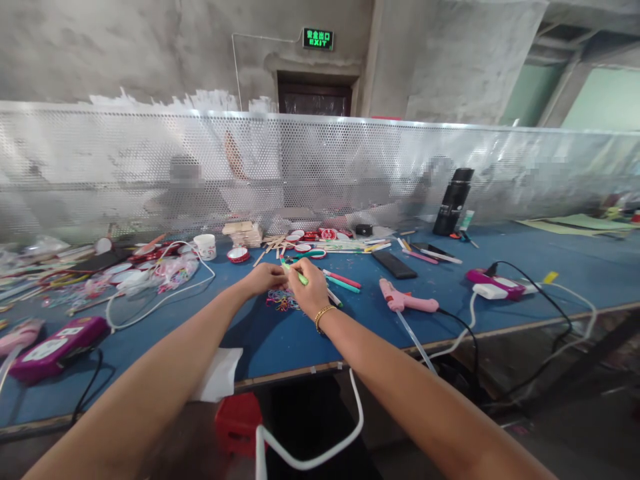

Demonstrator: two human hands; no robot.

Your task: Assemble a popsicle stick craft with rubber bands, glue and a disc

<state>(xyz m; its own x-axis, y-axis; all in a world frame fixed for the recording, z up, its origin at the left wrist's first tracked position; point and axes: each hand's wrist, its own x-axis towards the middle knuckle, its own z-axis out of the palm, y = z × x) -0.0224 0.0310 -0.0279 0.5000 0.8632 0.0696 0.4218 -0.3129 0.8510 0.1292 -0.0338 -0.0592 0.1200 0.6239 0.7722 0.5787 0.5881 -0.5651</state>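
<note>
My right hand (311, 288) is closed around a light green marker pen (302, 278), held at a slant. Close against it, my left hand (266, 278) has its fingers pinched together near the marker's tip; what they hold is too small to make out. Beneath both hands lies a loose pile of colourful rubber bands (283, 301). Just right of my right hand, a red marker (336, 275) and a teal marker (344, 285) rest on the blue table (265, 353).
A pink glue gun (407, 299) and a black phone (394, 264) lie to the right. Behind stand a black bottle (453, 203), a paper cup (205, 247) and wooden sticks (275, 244). Purple power strips (60, 348) with cables sit at both sides. A perforated metal screen (325, 167) bounds the back.
</note>
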